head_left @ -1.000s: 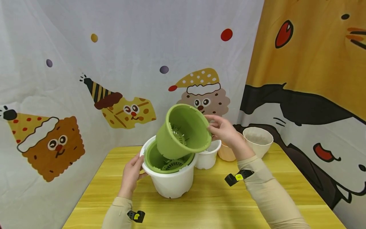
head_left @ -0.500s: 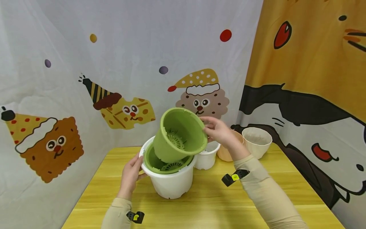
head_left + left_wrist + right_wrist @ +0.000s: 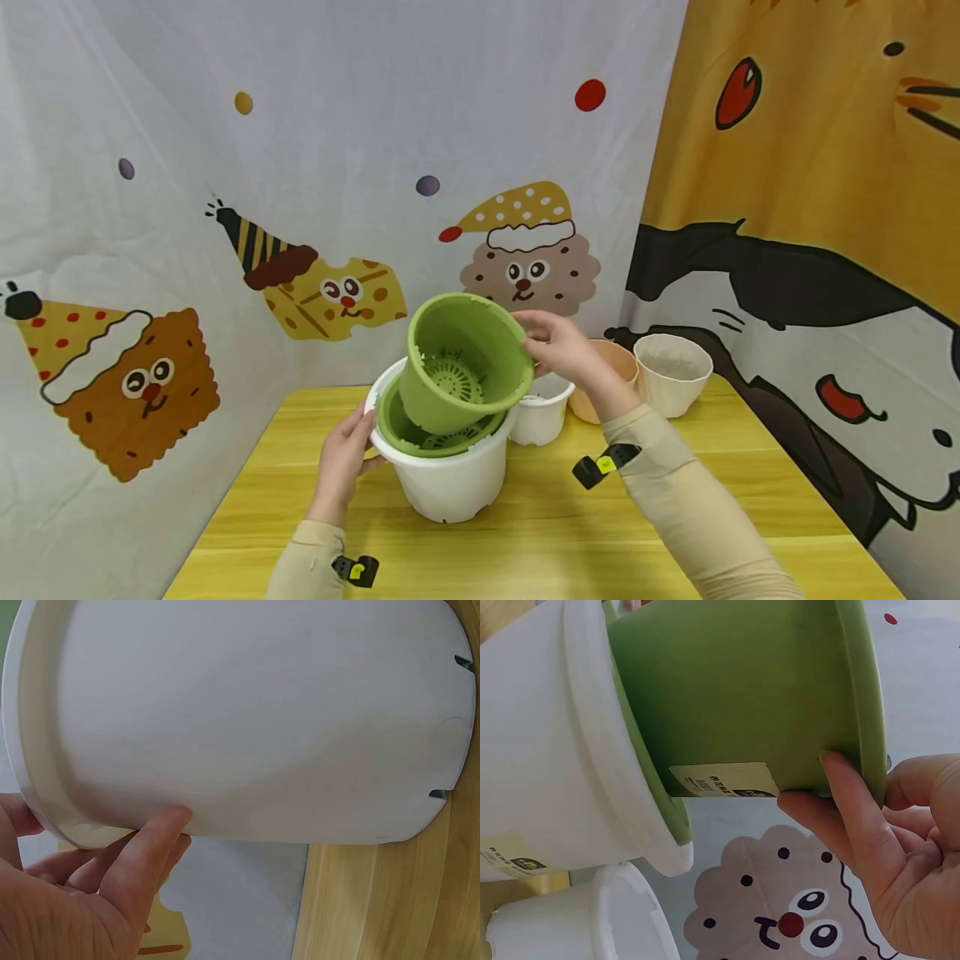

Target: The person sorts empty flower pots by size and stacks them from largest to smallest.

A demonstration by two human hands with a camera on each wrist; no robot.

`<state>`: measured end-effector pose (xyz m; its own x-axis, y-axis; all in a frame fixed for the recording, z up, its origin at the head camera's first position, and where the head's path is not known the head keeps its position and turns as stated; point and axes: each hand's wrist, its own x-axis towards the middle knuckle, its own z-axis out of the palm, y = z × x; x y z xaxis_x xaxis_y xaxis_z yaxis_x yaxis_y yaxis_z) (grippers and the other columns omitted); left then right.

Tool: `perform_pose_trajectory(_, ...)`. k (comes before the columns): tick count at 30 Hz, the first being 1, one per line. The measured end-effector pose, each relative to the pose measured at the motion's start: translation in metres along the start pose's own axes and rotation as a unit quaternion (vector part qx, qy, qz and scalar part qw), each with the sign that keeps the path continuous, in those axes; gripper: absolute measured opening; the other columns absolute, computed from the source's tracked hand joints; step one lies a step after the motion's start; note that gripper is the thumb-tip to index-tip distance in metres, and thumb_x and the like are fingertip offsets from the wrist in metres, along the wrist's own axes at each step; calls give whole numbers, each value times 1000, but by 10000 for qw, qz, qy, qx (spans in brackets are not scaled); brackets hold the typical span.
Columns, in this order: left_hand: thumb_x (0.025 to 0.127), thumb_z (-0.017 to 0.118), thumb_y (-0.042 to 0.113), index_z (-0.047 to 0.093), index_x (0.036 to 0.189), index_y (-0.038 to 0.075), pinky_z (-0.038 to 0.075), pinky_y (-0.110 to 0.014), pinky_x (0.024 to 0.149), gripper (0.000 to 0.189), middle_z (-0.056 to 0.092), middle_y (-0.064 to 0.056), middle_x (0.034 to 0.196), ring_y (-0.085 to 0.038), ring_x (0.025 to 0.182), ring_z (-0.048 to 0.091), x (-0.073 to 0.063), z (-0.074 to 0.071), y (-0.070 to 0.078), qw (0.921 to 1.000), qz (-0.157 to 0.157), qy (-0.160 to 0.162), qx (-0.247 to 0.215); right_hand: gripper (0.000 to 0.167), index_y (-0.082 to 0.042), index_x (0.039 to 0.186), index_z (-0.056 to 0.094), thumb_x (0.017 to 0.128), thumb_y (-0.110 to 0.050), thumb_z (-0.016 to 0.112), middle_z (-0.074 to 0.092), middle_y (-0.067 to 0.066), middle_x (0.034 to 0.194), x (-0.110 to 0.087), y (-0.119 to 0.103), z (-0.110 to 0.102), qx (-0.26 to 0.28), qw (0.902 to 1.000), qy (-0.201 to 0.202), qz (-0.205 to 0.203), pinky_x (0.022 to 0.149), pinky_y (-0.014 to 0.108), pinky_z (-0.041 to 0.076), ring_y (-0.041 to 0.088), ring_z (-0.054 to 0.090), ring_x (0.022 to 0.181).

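- Head view, position: the upper green pot (image 3: 468, 358) is tilted, its mouth toward the wearer and its base inside the lower green pot (image 3: 393, 421), which sits nested in the large white pot (image 3: 457, 490). From where I stand, the stack is on the table (image 3: 562, 537), closer to its left edge than its right.
- Head view, handling: all three pots appear to be thin, stiff plastic. Expect low weight, little flex and a smooth, possibly slippery wall. Recommended hold: the rim, pinched.
- Head view, hands: the right hand (image 3: 564, 352) grips the upper green pot at the rim's right side. The left hand (image 3: 347, 454) holds the large white pot at the rim's left side, presumably to steady it.
- Head view, appearance: both green pots are round, with radial slots in the base. A small white pot (image 3: 542, 422), peach pot (image 3: 583, 407) and cream pot (image 3: 675, 379) stand toward the table's back right corner.
- Left wrist view: the large white pot shows a plain wall, a projecting lip and notches at the foot. Fingers bear below the lip, which should limit slipping.
- Right wrist view: the upper green pot tapers toward its base and carries a pale label (image 3: 724, 780) with dark print. The hold is a narrow pinch at the rim; moderate pressure should suffice, as hard squeezing could crack it.
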<state>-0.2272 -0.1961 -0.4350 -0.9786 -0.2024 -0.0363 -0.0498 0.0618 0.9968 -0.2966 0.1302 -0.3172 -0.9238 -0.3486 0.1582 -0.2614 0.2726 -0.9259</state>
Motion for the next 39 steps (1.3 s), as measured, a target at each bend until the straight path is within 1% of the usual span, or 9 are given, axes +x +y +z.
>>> perform_pose_trajectory(6,104,51,35,46,149,9,61,-30,75,52,51,-20,142,-10,95,63,0,0,-1,10000,8,-1,-12,48,-4,145,48,98,1,52,66,25,114,4,4,6,-168,9997,-40,153,65,40,62,28,70,79)
perform_pose_trajectory(10,104,51,35,45,149,9,61,-31,76,52,51,-20,141,-11,96,63,0,0,-1,10000,18,-13,-27,49,-3,145,46,97,2,51,66,26,115,5,6,9,-213,9995,-112,208,65,40,62,29,71,79)
perform_pose_trajectory(14,104,51,35,45,149,9,61,-31,76,53,51,-21,141,-12,98,63,0,-1,-1,10000,18,-23,-11,49,-5,145,46,98,1,52,65,26,116,8,9,14,-269,9991,-131,301,65,39,62,29,70,81)
perform_pose_trajectory(19,104,51,36,44,150,9,61,-31,76,53,51,-21,141,-13,98,63,0,-1,-1,10000,13,-28,-12,48,-5,145,48,97,1,53,65,25,116,11,13,19,-414,9985,-112,332,64,38,62,28,70,80)
perform_pose_trajectory(24,104,51,35,45,149,10,61,-31,76,52,51,-21,141,-13,98,63,1,-1,-2,10000,9,-31,-39,48,-2,144,48,97,1,53,65,26,116,12,16,22,-572,9978,-112,303,63,36,62,28,70,79)
perform_pose_trajectory(32,104,51,36,44,150,10,61,-31,76,53,49,-20,144,-15,101,63,1,-1,-1,10000,-33,-38,-35,47,-1,144,47,97,0,54,65,27,118,13,19,28,-665,9969,-121,407,62,35,62,27,71,78)
perform_pose_trajectory(39,104,51,35,44,150,10,61,-31,76,53,48,-20,145,-16,102,63,1,-1,-2,10000,-53,-39,-43,46,-3,144,48,98,-2,53,66,25,115,13,22,33,-722,9964,-180,416,62,34,62,25,70,76)
